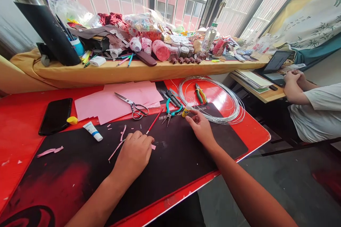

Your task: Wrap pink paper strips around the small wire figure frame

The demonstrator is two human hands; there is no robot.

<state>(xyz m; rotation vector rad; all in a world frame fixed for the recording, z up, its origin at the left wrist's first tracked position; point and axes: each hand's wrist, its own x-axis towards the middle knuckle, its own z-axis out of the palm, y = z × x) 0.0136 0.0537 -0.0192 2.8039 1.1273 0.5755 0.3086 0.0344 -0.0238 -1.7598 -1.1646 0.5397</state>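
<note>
My left hand (135, 151) rests on the black mat (176, 170) with its fingers curled; a thin pink paper-wrapped piece (115, 150) sticks out on its left side. A small pink scrap (153, 147) lies at its fingertips. My right hand (200, 126) has its thumb and fingers at a small yellow glue bottle (186, 110) with a white top. Between the hands lie a red pencil (155, 120) and teal-handled pliers (168, 114). Scissors (132, 105) lie on pink paper sheets (93, 104) beyond my left hand.
A phone (55, 116), yellow cap (72, 120) and white tube (93, 131) lie at left. At the back right are a wire coil (226, 113), green-yellow pliers (200, 94) and, nearer, a cutter (173, 98). A cluttered ledge (106, 72) runs behind. Another person (317, 110) sits at right.
</note>
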